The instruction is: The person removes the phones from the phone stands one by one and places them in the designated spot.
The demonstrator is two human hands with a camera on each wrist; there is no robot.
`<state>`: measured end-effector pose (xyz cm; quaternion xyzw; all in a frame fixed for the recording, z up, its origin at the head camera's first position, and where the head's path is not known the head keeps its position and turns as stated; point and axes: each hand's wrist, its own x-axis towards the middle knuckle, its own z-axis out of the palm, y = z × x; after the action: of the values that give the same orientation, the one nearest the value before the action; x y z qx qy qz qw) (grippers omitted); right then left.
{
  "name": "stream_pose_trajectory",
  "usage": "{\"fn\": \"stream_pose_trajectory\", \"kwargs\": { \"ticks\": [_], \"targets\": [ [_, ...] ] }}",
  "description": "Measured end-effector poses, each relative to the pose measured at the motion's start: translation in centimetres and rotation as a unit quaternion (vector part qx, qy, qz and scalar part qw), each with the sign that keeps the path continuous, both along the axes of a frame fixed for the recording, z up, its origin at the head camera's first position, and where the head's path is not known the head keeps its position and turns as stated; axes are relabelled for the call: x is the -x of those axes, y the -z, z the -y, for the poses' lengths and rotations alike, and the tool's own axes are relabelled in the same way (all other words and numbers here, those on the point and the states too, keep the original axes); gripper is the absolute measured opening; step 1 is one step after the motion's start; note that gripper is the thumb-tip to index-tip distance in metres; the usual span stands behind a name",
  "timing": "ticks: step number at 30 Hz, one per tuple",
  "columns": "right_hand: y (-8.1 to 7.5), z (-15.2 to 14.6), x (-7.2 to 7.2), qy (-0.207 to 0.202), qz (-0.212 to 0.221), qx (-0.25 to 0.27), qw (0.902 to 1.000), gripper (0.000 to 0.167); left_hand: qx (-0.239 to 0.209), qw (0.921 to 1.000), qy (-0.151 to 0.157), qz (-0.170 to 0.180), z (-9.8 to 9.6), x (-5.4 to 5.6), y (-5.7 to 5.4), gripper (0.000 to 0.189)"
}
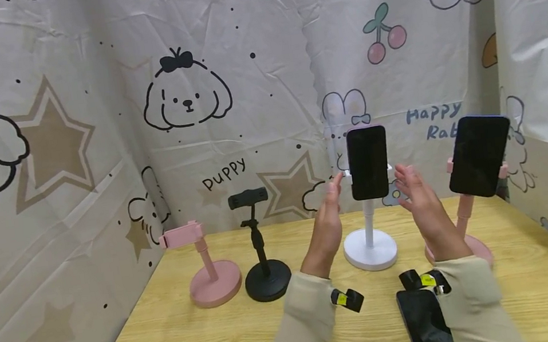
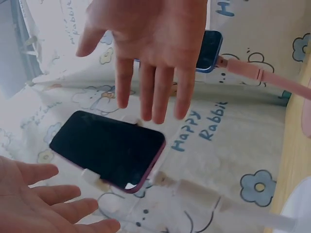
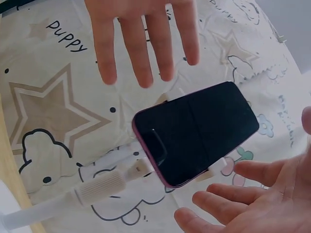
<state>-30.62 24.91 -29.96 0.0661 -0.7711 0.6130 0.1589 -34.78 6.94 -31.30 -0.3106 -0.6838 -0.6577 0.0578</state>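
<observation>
A black-screened phone (image 1: 369, 163) sits upright in the clamp of a white phone stand (image 1: 370, 249). My left hand (image 1: 328, 227) is raised at the phone's left side, its fingers straight, with nothing in it. On the other side my right hand (image 1: 426, 214) is held up the same way, palm toward the phone. In the left wrist view, a gap separates the left hand (image 2: 43, 199) from the phone (image 2: 109, 150), whose edge looks dark pink. The right wrist view likewise has the right hand (image 3: 262, 194) apart from the phone (image 3: 197, 133), fingers spread.
A second phone (image 1: 480, 155) is clamped on a pink stand (image 1: 464, 215) at right. Leftward stand a black holder (image 1: 268, 281) and another pink holder (image 1: 216, 283), both without phones. A dark phone-like slab (image 1: 424, 321) lies near the right sleeve. Printed curtains (image 1: 228, 142) surround the wooden table (image 1: 171, 335).
</observation>
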Motion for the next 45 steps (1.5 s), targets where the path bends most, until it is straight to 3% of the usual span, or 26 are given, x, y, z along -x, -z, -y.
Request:
{"fn": "stream_pose_trajectory", "kwargs": {
  "ticks": [8,20,29,35,45],
  "targets": [
    [0.5,0.2,0.5,-0.006,0.036,0.002,0.9993,0.076,0.001,0.9985,0.026,0.048,-1.0,0.6,0.7,0.066],
    [0.3,0.3,0.8,-0.023,0.031,0.006,0.9992,0.077,-0.016,0.9953,0.057,0.077,-1.8,1.1,0.9,0.065],
    [0.6,0.3,0.8,-0.012,0.040,-0.007,0.9991,0.079,-0.038,0.9934,0.059,0.090,-1.4,1.0,0.8,0.063],
    [0.3,0.2,0.5,-0.019,0.035,-0.007,0.9992,0.076,-0.053,0.9940,0.053,0.080,-1.0,1.2,0.7,0.063],
    [0.3,0.4,0.2,-0.024,0.016,-0.018,0.9994,0.072,-0.027,0.9962,0.032,0.077,0.3,1.0,0.2,0.060]
  ]
}}
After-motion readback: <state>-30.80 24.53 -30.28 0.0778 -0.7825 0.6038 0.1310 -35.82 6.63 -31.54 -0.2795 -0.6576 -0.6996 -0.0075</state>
